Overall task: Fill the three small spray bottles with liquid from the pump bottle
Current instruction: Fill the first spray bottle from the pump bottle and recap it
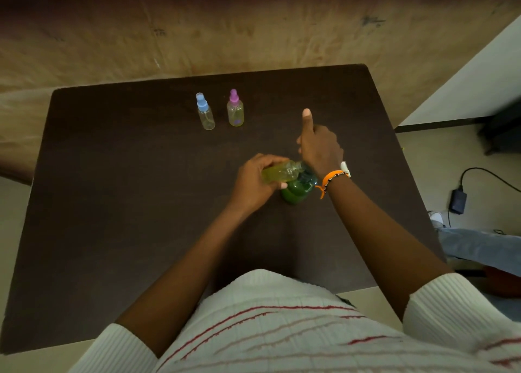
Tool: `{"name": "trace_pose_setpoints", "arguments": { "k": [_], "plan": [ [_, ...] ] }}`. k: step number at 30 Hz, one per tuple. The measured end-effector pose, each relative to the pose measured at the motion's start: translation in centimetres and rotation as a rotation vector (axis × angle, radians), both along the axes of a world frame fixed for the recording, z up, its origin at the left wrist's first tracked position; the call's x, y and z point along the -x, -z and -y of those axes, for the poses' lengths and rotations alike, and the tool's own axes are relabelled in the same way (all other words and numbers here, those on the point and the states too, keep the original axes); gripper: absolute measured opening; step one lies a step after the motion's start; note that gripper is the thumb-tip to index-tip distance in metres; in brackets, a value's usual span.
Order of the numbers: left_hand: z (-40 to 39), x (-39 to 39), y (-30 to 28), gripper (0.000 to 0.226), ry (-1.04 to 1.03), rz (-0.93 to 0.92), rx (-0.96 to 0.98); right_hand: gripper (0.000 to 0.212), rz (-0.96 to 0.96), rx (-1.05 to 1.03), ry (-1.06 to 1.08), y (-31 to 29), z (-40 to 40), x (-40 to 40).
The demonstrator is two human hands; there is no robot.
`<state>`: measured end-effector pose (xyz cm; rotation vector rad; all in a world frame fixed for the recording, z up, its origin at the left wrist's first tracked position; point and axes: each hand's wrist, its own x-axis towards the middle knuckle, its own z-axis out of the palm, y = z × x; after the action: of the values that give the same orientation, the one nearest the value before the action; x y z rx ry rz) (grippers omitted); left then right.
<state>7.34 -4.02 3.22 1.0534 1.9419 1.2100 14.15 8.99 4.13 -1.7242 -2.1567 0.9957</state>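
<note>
A green pump bottle [297, 190] stands near the middle of the dark brown table [135, 181]. My right hand [321, 147] rests on top of its pump head, fingers curled and thumb stretched forward; the pump head itself is hidden. My left hand [252, 181] holds an uncapped small spray bottle [280, 172], tipped on its side with yellowish liquid inside and its mouth against the pump bottle's top. Farther back stand two capped small bottles, side by side and upright: a blue-capped bottle [205, 112] and a pink-capped bottle [235, 110].
A small white object [345, 169] shows beside my right wrist, next to an orange bracelet [328, 179]. On the floor to the right lie a black charger [457, 201] with its cable and a leg in jeans [479, 245]. A white wall [465, 76] rises at the right.
</note>
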Motion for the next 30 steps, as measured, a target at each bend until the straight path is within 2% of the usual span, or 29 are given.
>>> {"name": "trace_pose_setpoints", "arguments": {
  "k": [4,9,13,16,19,26,30],
  "plan": [
    [0.1,0.1,-0.1,0.052,0.008,-0.004,-0.014,0.083,-0.038,0.069,0.024,-0.4,-0.3,-0.2],
    [0.0,0.1,0.0,0.052,0.012,-0.007,-0.014,0.085,0.007,0.054,0.021,0.4,0.1,-0.3],
    [-0.1,-0.1,0.2,0.052,0.001,0.007,0.006,0.065,0.040,-0.064,0.029,0.4,0.4,-0.4],
    [-0.2,-0.1,0.4,0.052,-0.008,0.021,0.013,0.063,0.040,-0.091,0.016,0.1,0.4,-0.2],
    [-0.1,-0.1,0.3,0.052,-0.006,0.030,0.003,0.067,0.049,-0.077,0.001,0.2,0.3,-0.3],
    [0.0,0.0,-0.2,0.050,0.001,0.019,-0.010,0.087,0.100,0.097,-0.066,0.4,-0.3,0.1],
    [-0.1,0.0,0.0,0.052,0.008,0.017,-0.002,0.093,0.032,0.085,0.026,0.9,-0.1,-0.1]
  ]
}}
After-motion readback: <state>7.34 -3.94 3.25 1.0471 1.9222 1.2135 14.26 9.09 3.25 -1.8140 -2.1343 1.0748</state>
